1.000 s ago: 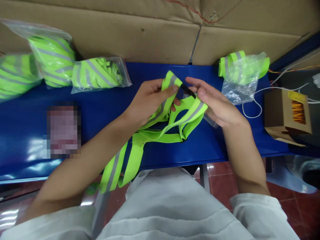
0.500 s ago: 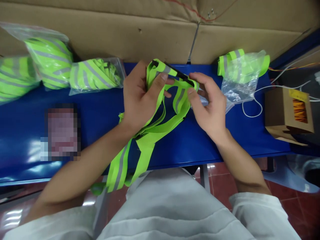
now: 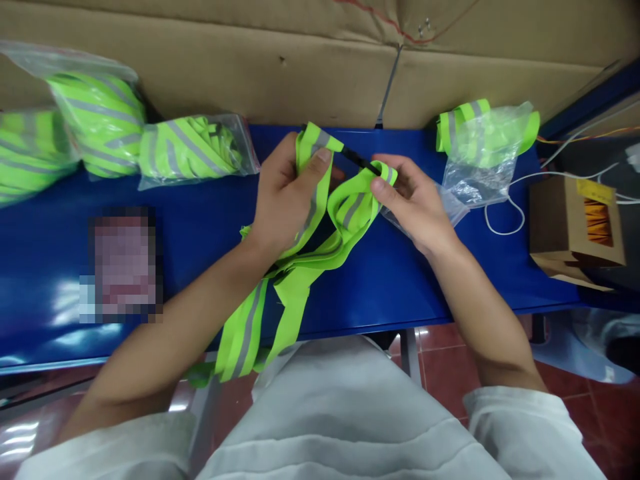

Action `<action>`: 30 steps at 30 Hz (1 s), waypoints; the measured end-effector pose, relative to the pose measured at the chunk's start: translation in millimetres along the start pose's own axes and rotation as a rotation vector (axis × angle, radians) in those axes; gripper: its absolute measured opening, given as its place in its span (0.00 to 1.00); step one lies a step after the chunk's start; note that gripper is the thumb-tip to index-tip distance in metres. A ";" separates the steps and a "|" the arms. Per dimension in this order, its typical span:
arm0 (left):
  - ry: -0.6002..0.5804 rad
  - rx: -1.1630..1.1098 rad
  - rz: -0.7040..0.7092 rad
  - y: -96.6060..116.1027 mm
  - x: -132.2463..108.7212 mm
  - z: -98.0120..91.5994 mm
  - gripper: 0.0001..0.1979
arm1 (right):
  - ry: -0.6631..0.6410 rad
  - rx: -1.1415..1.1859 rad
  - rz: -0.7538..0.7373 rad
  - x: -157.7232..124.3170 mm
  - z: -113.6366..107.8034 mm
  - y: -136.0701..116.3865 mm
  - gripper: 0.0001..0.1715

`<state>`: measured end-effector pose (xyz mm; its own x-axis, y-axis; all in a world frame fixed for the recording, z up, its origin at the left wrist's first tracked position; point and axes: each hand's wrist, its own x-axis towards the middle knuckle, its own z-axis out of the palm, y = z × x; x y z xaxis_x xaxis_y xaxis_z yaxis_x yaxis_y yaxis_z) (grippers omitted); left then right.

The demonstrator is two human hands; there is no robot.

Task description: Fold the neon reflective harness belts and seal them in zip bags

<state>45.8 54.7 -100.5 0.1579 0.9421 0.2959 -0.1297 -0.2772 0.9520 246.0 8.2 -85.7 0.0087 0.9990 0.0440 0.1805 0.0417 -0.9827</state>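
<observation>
Neon-green strap [image 3: 300,267] — grey reflective stripe, looped — pinched by left hand [image 3: 285,200] and right hand [image 3: 415,200] fingers.

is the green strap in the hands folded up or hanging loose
Hanging loose: the left hand and right hand pinch loops of the green strap, and its ends trail off the table edge.

Pixelated patch [image 3: 123,263], table's [image 3: 190,213] left end: unreadable. Leftmost strap bag [image 3: 27,153] cut off. Right hand [image 3: 415,207] half hides clear bag [image 3: 455,210].
</observation>
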 end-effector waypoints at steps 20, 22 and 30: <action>-0.019 -0.305 -0.360 37.6 -1.9 5.4 0.06 | -0.224 0.355 0.085 -7.4 13.8 -1.0 0.21; 0.011 -0.228 -0.264 31.8 -3.3 7.5 0.06 | -0.180 0.337 0.102 -7.3 12.4 -0.6 0.21; -0.093 0.022 -0.242 19.3 -3.2 -1.3 0.10 | -0.039 0.266 0.110 -2.9 12.3 12.3 0.24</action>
<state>41.5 46.6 -83.2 0.2714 0.9603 0.0640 -0.0558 -0.0507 0.9972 236.1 6.0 -100.2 -0.0243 0.9974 -0.0675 -0.0840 -0.0693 -0.9941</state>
